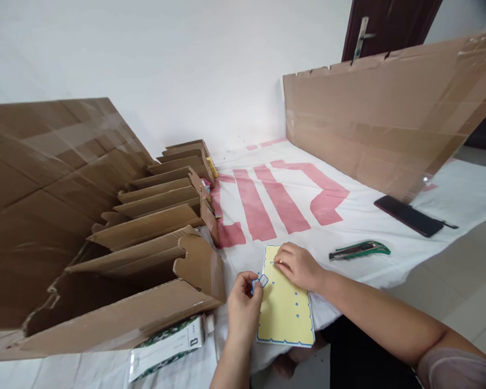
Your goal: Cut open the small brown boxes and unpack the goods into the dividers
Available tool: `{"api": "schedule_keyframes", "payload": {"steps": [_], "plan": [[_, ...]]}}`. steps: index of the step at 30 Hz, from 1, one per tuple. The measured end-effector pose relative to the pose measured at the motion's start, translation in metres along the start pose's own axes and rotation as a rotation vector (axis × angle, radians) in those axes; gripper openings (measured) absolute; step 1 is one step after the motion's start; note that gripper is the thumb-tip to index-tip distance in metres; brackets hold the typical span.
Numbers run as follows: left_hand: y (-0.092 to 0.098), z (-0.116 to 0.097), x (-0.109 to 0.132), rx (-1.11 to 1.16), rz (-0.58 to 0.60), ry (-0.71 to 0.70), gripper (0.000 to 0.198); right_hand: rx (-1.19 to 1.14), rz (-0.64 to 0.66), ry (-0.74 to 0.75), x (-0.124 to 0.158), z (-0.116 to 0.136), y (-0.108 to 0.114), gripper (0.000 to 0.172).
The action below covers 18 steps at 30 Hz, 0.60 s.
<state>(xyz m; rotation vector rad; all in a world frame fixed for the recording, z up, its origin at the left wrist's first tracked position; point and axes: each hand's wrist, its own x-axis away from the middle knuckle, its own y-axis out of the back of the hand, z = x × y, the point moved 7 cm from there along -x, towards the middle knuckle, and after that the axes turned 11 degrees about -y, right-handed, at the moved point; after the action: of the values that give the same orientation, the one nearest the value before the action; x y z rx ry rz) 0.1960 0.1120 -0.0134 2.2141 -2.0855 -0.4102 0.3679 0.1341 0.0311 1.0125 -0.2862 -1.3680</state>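
Note:
A yellow card with a scalloped blue border (285, 319) and small blue marks lies on the cloth at the table's front edge. Between the thumb and fingers of my left hand (243, 308) is a small white paper piece with a blue outline (263, 280), held over the card's left edge. My right hand (299, 267) rests on the upper part of the card, its thumb and fingertips pinched together. Whatever is between those fingertips is too small to make out. A utility knife with a green handle (360, 249) lies to the right of that hand.
On the left stands a row of cardboard compartments (146, 219) with a tall cardboard panel behind it. A green and white packet (170, 346) lies in front. To the right are a black phone (408, 215) and another cardboard panel (380, 108).

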Motion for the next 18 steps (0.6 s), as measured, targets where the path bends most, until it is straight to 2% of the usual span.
{"api": "schedule_keyframes", "payload": {"steps": [4, 8, 10, 13, 18], "plan": [[0.001, -0.003, 0.0, -0.003, -0.014, -0.002, 0.022, 0.099, 0.126, 0.112, 0.003, 0.005, -0.012, 0.009], [-0.001, -0.003, 0.0, 0.009, 0.001, 0.003, 0.022, 0.038, 0.074, 0.106, 0.003, 0.006, -0.006, 0.022], [-0.001, -0.002, 0.0, 0.013, 0.0, 0.003, 0.022, 0.052, 0.097, 0.111, 0.003, 0.006, -0.008, 0.028], [-0.001, 0.0, 0.0, 0.049, -0.005, 0.008, 0.025, 0.078, 0.152, 0.119, 0.004, 0.006, -0.013, 0.026], [-0.005, 0.003, 0.0, 0.163, 0.016, 0.059, 0.033, -0.151, -0.024, 0.036, 0.002, 0.005, 0.005, 0.021]]}}
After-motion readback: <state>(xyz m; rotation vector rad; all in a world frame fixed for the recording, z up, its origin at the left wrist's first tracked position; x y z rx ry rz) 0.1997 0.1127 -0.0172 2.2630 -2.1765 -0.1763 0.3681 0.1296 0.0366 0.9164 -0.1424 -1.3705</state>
